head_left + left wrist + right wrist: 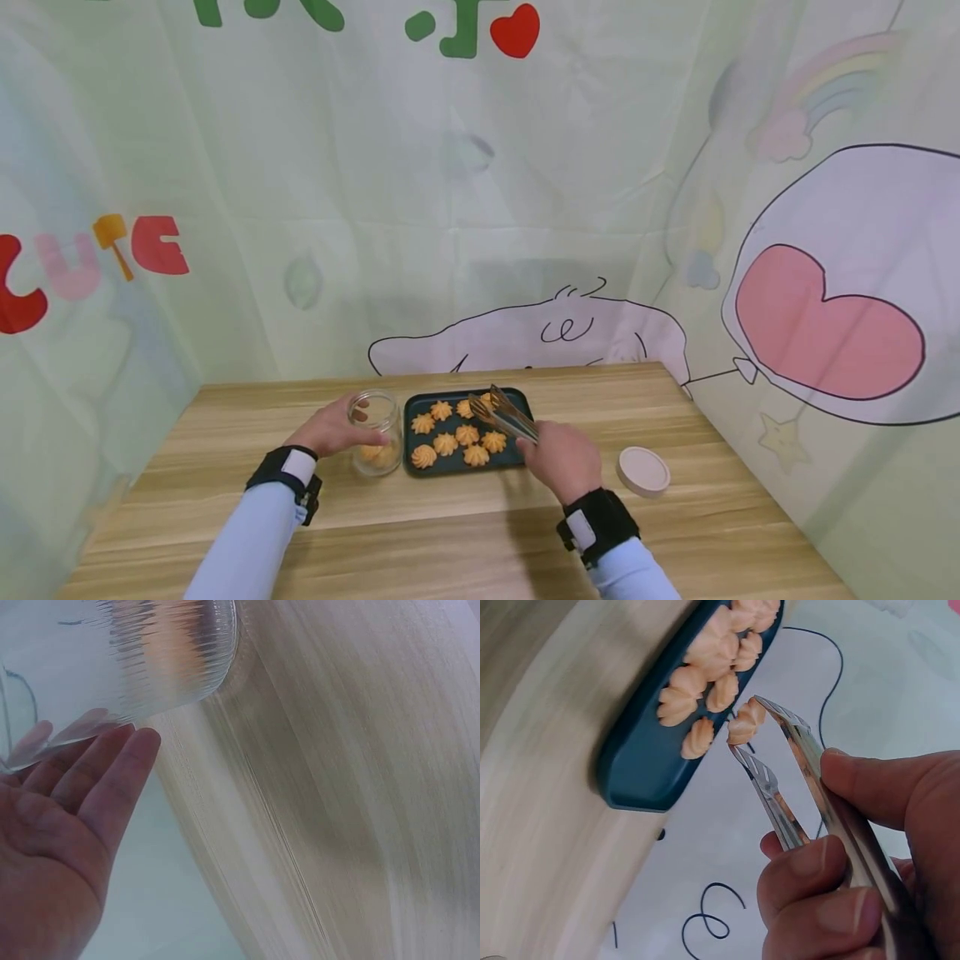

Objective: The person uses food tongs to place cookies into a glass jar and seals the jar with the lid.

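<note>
My left hand [339, 429] holds a clear ribbed glass jar [376, 433] upright on the wooden table, left of a dark tray [410, 417]; a few cookies lie in the jar's bottom. In the left wrist view the fingers [112, 776] lie against the jar [142, 652]. My right hand [558, 457] grips metal tongs [508, 414] over the tray's far part. In the right wrist view the tongs [784, 776] pinch one orange swirl cookie [746, 721] above the tray [641, 769]. Several more cookies [457, 437] lie on the tray.
A round pale lid [642, 471] lies on the table right of my right hand. The wooden table [450, 525] is enclosed by printed fabric walls at the back and both sides. Both wrists wear black straps.
</note>
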A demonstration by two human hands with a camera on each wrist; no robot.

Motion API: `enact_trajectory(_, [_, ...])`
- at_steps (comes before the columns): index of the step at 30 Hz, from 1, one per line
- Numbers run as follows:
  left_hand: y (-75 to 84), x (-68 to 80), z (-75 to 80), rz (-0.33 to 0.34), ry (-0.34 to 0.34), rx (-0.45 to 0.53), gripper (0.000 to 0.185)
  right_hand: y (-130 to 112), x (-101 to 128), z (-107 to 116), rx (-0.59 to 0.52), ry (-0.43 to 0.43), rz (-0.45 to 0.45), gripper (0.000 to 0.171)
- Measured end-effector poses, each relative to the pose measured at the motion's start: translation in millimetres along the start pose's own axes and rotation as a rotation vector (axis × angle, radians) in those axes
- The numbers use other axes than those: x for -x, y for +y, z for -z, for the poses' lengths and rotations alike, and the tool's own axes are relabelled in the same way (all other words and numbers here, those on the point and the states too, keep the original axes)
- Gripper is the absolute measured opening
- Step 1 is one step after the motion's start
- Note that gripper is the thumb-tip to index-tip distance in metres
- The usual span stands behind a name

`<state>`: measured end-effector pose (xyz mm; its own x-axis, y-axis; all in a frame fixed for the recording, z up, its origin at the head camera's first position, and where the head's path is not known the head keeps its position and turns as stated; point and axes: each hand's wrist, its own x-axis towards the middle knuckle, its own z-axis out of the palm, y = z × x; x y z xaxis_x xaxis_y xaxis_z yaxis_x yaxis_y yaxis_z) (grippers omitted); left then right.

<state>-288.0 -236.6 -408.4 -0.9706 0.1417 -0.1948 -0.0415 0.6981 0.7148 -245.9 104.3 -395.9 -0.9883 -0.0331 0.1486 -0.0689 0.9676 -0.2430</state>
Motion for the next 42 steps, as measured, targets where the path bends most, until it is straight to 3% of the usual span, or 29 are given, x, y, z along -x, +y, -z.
enact_trajectory(14, [1.3,0.0,1.9,0.003,-0.005,-0.002,0.095,-27.4,5.1,26.0,0.015,0.095,0.092,0.03])
enact_trajectory(23, [0.7,0.1,2.4,-0.002,-0.006,0.001,0.096,-40.6,6.6,34.1,0.042,0.105,0.123,0.04])
enact_trajectory(42, [-0.8,0.1,1.4,-0.014,-0.012,0.011,0.096,-88.9,9.8,49.2,0.085,0.139,0.281,0.036])
